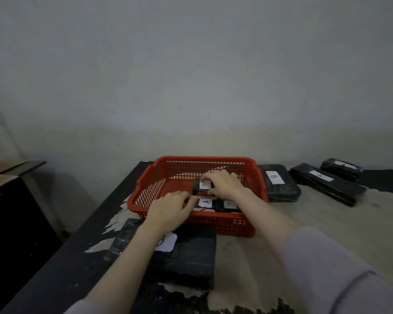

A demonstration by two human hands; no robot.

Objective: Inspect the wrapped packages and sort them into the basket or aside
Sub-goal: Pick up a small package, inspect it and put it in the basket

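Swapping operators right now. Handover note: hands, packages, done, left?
Right hand: closed on a small package labelled A, held over the red basket.
Left hand: at the basket's near side, fingers reaching toward that package; grip unclear.
Done: at least two labelled packages lie in the basket, one reading A.
Aside: package labelled B right of the basket.
Left: two more packages far right, one large package in front of the basket.
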